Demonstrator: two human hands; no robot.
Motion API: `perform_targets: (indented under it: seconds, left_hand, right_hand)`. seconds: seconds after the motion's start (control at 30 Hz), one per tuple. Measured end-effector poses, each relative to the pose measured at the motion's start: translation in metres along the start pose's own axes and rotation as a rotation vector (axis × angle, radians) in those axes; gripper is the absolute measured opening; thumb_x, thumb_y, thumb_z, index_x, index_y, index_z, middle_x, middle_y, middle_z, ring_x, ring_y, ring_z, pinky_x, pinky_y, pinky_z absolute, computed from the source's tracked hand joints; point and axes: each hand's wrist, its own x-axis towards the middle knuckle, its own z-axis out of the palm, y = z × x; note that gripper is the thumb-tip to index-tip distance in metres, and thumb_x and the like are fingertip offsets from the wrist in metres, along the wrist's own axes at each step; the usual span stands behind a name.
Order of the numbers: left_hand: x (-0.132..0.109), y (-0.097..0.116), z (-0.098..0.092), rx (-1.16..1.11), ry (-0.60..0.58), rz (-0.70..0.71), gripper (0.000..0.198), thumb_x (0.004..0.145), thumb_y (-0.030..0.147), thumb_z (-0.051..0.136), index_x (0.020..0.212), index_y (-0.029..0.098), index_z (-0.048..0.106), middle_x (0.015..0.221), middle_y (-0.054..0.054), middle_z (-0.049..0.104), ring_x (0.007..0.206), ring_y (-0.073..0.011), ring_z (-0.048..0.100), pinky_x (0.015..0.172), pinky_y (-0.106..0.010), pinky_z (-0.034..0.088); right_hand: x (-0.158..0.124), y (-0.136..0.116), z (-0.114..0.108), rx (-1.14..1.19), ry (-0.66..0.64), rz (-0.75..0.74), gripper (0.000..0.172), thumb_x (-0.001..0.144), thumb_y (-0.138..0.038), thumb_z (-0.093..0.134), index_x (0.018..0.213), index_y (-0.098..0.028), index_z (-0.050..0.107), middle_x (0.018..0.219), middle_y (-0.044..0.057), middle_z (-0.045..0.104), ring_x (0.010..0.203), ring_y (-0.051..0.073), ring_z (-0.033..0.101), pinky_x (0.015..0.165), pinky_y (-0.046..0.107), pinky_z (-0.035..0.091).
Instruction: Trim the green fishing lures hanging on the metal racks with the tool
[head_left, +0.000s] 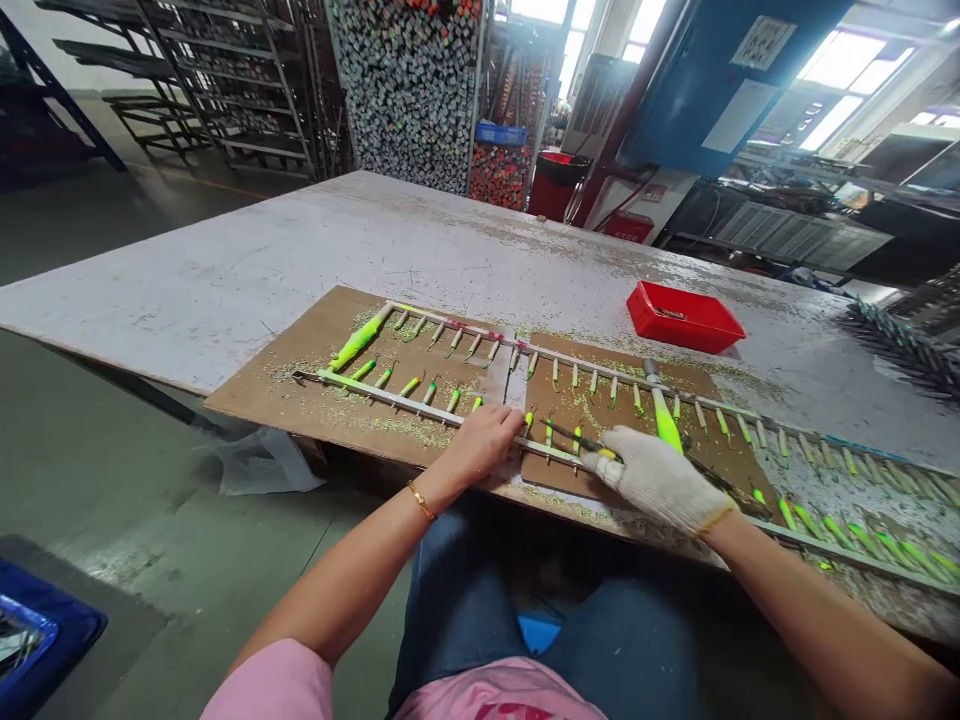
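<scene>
White bar [405, 403], straight, on brown cardboard [281, 345]; long axis 10-to-4 o'clock | slim yellow-green lure-shaped pieces [364, 370] pointing 12-to-1 | left hand [486, 440] over bar, grip indiscernible | right hand [666, 480], knit-gloved, grasping dark slender tool [591, 446] | red plastic bin [684, 318], 2 o'clock

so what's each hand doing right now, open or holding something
Bare left hand: closed at the pale, straight metal rail; exact grip hidden.
White-gloved right hand: closed, holding a dark, slim tool.
</scene>
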Motion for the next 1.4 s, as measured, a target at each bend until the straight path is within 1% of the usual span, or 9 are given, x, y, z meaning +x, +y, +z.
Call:
perform_targets:
  seconds: [0.13,0.27,0.33,0.43,0.53,0.73,1.1,1.3,1.4]
  left_hand:
    - [0.0,-0.001,0.001,-0.026,0.01,-0.028,0.014,0.096,0.012,0.051,0.103,0.018,0.062,0.092,-0.007,0.066,0.087,-0.0206,0.059,0.077,-0.03,0.043]
    - [0.002,-0.002,0.005,-0.044,0.035,-0.097,0.014,0.099,0.014,0.048,0.1,0.018,0.061,0.091,-0.006,0.067,0.085,-0.02,0.059,0.075,-0.03,0.042]
    - [0.003,-0.003,0.006,-0.052,0.046,-0.1,0.014,0.099,0.015,0.048,0.1,0.018,0.062,0.092,-0.006,0.067,0.086,-0.0201,0.059,0.075,-0.03,0.042]
    - [0.003,-0.005,0.006,-0.059,0.059,-0.043,0.015,0.1,0.015,0.047,0.099,0.018,0.062,0.092,-0.007,0.067,0.088,-0.0203,0.058,0.077,-0.03,0.042]
    - [0.001,-0.005,0.005,-0.048,0.062,-0.018,0.016,0.1,0.015,0.046,0.1,0.018,0.062,0.093,-0.006,0.067,0.088,-0.0202,0.057,0.078,-0.03,0.042]
    - [-0.001,-0.001,-0.001,-0.057,0.059,-0.02,0.022,0.102,0.017,0.04,0.101,0.018,0.062,0.095,-0.006,0.067,0.089,-0.0204,0.056,0.08,-0.031,0.043]
    - [-0.003,0.0,-0.005,-0.09,0.013,-0.003,0.019,0.096,0.014,0.05,0.112,0.017,0.061,0.103,-0.009,0.067,0.097,-0.0231,0.056,0.089,-0.035,0.045]
    - [-0.002,0.0,-0.005,-0.048,0.003,0.07,0.018,0.098,0.016,0.049,0.112,0.018,0.061,0.103,-0.009,0.067,0.098,-0.023,0.057,0.093,-0.036,0.044]
    - [-0.002,-0.001,-0.005,-0.028,0.001,0.082,0.017,0.099,0.017,0.048,0.11,0.018,0.062,0.101,-0.009,0.068,0.096,-0.0227,0.058,0.093,-0.036,0.043]
  right_hand:
    - [0.011,-0.014,-0.001,-0.151,0.15,0.051,0.035,0.102,-0.043,0.04,0.095,-0.018,0.063,0.102,0.012,0.066,0.085,0.023,0.065,0.064,0.03,0.036]
    - [-0.014,-0.001,-0.012,0.139,-0.087,-0.08,0.038,0.098,-0.05,0.045,0.079,-0.021,0.058,0.082,0.005,0.065,0.073,0.018,0.061,0.064,0.029,0.036]
    - [-0.027,0.016,-0.015,0.268,-0.147,-0.186,0.039,0.096,-0.055,0.047,0.079,-0.022,0.057,0.085,0.004,0.065,0.075,0.017,0.06,0.064,0.027,0.037]
    - [-0.028,0.036,-0.015,0.148,0.104,0.128,0.038,0.095,-0.054,0.045,0.078,-0.022,0.055,0.08,0.005,0.063,0.069,0.018,0.057,0.06,0.029,0.033]
    - [-0.016,0.042,-0.01,0.195,0.108,0.12,0.039,0.093,-0.056,0.046,0.077,-0.022,0.057,0.081,0.005,0.063,0.071,0.019,0.057,0.063,0.029,0.034]
    - [-0.006,0.035,0.003,0.257,0.002,0.015,0.042,0.092,-0.058,0.045,0.073,-0.021,0.055,0.077,0.004,0.063,0.069,0.018,0.056,0.062,0.03,0.035]
    - [0.0,0.03,0.013,0.239,0.011,-0.114,0.043,0.099,-0.055,0.04,0.081,-0.02,0.058,0.085,0.005,0.065,0.077,0.019,0.057,0.069,0.029,0.037]
    - [0.003,0.017,0.009,0.002,-0.021,-0.088,0.038,0.1,-0.049,0.042,0.088,-0.019,0.063,0.09,0.008,0.065,0.077,0.02,0.06,0.068,0.031,0.036]
    - [0.0,0.003,0.002,-0.164,0.077,-0.045,0.033,0.1,-0.044,0.045,0.093,-0.018,0.065,0.095,0.012,0.064,0.08,0.023,0.062,0.068,0.033,0.037]
